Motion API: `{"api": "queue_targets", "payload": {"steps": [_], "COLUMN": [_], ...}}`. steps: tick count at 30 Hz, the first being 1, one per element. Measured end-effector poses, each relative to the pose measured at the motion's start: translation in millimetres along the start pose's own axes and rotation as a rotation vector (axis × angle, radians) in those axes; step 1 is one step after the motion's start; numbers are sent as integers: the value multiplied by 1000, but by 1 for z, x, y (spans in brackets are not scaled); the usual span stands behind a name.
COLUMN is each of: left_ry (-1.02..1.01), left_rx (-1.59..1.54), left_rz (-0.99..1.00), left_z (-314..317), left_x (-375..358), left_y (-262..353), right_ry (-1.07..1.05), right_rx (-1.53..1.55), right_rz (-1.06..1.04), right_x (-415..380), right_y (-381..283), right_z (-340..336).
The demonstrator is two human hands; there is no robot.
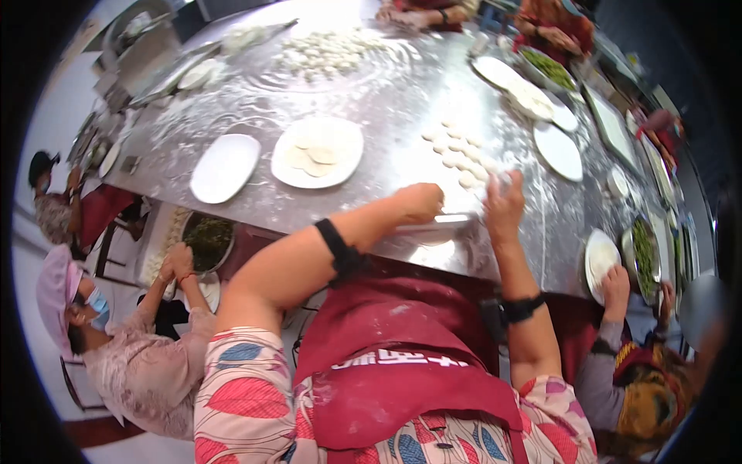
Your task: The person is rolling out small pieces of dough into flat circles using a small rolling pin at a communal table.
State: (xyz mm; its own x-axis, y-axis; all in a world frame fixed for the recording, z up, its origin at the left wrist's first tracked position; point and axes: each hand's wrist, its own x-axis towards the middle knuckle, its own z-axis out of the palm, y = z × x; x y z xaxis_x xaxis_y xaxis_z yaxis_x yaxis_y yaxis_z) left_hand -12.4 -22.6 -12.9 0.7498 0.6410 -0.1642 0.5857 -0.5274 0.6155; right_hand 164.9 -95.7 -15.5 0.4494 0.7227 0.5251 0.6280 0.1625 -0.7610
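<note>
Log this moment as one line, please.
left hand: curled over table | right hand: beside dough pieces | plate: holds flat dough rounds

Small, pale, rounded dough pieces [464, 162] lie clustered on the metal table [398, 143]

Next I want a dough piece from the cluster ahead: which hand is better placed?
Probably the right hand: its fingers are right beside the near end of the dough pieces. The left hand lies a little farther off, its fingers curled in. I cannot tell whether either already holds something.
</note>
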Motion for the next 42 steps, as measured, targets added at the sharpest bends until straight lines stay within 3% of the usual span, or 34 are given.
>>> {"api": "queue_targets", "payload": {"steps": [4, 6, 10, 12, 16, 18, 21, 25, 30, 34, 37, 40, 42], "left_ry": [58, 133, 248, 265, 322, 400, 564, 437, 222, 50, 32, 92, 73], "left_rx": [30, 3, -332, -532, -407, -42, -55, -101, 233, 439, 701, 643, 534], "left_rz": [17, 79, 93, -20, -145, -360, -393, -246, 235, 456, 492, 481, 297], "left_z": [6, 12, -6, -41, -127, -157, -181, -159, -71, -26, 4, 11, 8], "left_x": [-20, -26, -38, -48, -74, -84, -78, -33, 38, 62, 64, 49, 44], "left_y": [7, 6, -22, -44, -105, -117, -129, -97, -26, 27, 36, 33, 24], "right_ry": [24, -17, -22, -23, -7, -1, 0, -15, -26, -26, -38, -33, -42], "right_rx": [82, 193, 239, 220, 207, 218, 256, 237, 179, 224, 230, 203, 218], "right_rz": [7, 138, 139, 129, 74, 67, 70, 71, 43, 66, 77, 23, 45], "right_x": [-47, -68, -72, -70, -64, -65, -69, -68, -63, -64, -65, -70, -73], "right_y": [1, -24, -33, -33, -23, -19, -13, -12, -11, -8, -13, -13, -12], "right_z": [-33, -46, -48, -46, -42, -42, -41, -43, -44, -43, -46, -49, -50]}}
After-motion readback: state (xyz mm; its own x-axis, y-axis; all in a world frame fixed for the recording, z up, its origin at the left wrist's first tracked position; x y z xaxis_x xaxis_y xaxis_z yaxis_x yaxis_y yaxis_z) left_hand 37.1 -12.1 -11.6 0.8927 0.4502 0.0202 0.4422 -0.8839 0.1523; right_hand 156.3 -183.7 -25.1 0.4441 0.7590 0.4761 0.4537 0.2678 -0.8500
